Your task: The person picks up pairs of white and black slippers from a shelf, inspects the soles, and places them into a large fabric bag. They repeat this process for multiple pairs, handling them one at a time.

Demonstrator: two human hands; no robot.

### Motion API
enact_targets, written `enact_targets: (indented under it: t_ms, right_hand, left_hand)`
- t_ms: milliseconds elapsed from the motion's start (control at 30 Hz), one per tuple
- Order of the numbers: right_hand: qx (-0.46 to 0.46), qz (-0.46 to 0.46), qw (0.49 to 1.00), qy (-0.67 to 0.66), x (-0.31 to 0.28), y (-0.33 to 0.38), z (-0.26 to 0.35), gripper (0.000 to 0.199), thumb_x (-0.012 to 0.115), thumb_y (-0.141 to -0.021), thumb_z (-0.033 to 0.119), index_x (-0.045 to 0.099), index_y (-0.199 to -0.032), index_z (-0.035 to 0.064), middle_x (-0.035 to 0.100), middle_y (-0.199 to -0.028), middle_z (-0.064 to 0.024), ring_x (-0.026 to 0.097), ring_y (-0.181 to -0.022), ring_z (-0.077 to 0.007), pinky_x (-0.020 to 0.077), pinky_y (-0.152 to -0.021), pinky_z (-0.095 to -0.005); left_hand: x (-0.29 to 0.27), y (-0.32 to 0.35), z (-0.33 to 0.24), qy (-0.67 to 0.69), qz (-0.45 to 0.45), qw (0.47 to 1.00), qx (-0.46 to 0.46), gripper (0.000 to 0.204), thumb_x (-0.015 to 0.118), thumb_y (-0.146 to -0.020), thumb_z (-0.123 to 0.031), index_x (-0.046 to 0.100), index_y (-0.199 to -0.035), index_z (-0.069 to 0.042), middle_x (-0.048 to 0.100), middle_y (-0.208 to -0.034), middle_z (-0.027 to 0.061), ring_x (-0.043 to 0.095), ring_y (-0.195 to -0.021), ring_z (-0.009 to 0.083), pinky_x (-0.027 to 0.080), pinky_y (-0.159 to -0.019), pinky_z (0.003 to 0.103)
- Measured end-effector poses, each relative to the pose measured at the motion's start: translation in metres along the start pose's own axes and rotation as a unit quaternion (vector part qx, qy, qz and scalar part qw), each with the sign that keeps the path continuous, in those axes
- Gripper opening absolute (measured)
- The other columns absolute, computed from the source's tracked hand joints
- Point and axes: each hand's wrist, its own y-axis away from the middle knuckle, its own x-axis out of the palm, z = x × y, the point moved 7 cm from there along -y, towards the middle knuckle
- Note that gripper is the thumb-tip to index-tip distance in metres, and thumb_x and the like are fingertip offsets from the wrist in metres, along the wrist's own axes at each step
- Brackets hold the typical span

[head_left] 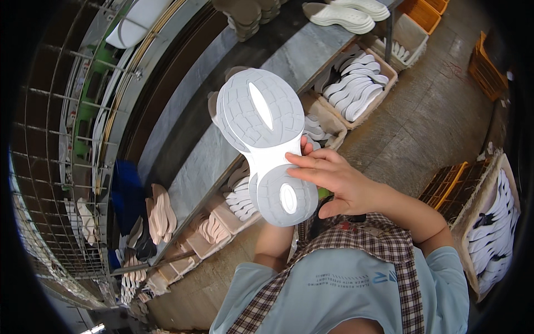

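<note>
A small stack of shoe soles point(261, 111), white with grey tread, is raised in front of me, tread side facing up. My right hand point(336, 178) lies at the stack's right edge near the narrow waist. Its fingers are stretched out over the white midsection, fingertips touching it, and the thumb stands apart; the hand is open. My left forearm point(273, 243) runs up behind the heel end of the soles. The soles hide my left hand, so its fingers do not show. Brownish pieces peek out behind the far end of the stack.
A long grey worktable or conveyor point(189, 167) runs diagonally beside me, with beige soles point(160, 214) and white soles point(339, 18) on it. Bins of soles point(356, 86) line its near side. Another bin point(492, 234) stands at right, near orange crates point(486, 69). A wire guard point(61, 139) curves at left.
</note>
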Motion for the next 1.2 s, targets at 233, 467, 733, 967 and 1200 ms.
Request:
enact_targets:
  t_ms: [233,467,733,967,1200]
  right_hand:
    - [0.068,-0.087,0.993,-0.048,-0.008,0.011,-0.033,0.053,0.059,-0.085,0.04,0.051,-0.126,0.0068,0.034,-0.142,-0.0164,0.034,-0.127,-0.0326,0.0279,-0.104,-0.0417]
    - [0.301,-0.177,0.913,-0.211,-0.019,0.093,-0.096,0.028,0.055,-0.088,0.02,0.058,-0.114,0.009,0.046,-0.13,-0.0075,0.044,-0.117,-0.0196,0.0365,-0.094,-0.0327]
    - [0.4,-0.227,0.87,-0.175,-0.03,0.187,-0.107,0.029,0.054,-0.093,0.027,0.057,-0.111,0.0055,0.05,-0.121,-0.0072,0.051,-0.105,-0.0165,0.0421,-0.084,-0.0308]
    - [0.417,-0.201,0.874,-0.146,-0.042,0.237,-0.1,0.032,0.063,-0.087,0.029,0.06,-0.105,0.0033,0.057,-0.099,-0.0113,0.059,-0.091,-0.0199,0.0471,-0.078,-0.0317]
    - [0.434,-0.063,0.899,-0.015,-0.055,0.264,-0.098,0.036,0.061,-0.084,0.032,0.059,-0.109,0.0058,0.059,-0.101,-0.0162,0.058,-0.097,-0.032,0.0464,-0.082,-0.0402]
  left_hand:
    - [0.021,-0.006,-0.094,-0.078,-0.101,0.986,0.105,0.06,0.056,-0.089,-0.033,0.035,-0.135,0.0,0.052,-0.122,0.0209,0.054,-0.112,0.0309,0.05,-0.093,0.04]
    - [-0.017,-0.051,-0.263,-0.505,-0.338,0.791,0.069,0.038,0.044,-0.097,-0.035,0.051,-0.12,-0.006,0.063,-0.101,0.0076,0.063,-0.084,0.0141,0.054,-0.07,0.03]
    - [-0.098,-0.047,-0.303,-0.444,-0.493,0.729,-0.171,0.028,0.04,-0.093,-0.013,0.058,-0.11,0.001,0.065,-0.102,0.0141,0.065,-0.091,0.0283,0.054,-0.08,0.044]
    - [0.019,-0.09,-0.308,-0.753,-0.477,0.445,0.089,0.055,0.058,-0.086,-0.022,0.038,-0.135,-0.004,0.049,-0.129,0.0137,0.051,-0.114,0.0261,0.042,-0.088,0.045]
    - [0.094,-0.176,-0.11,-0.933,-0.069,0.353,0.021,0.052,0.059,-0.087,-0.013,0.04,-0.134,-0.005,0.046,-0.132,0.0134,0.047,-0.117,0.0237,0.036,-0.099,0.032]
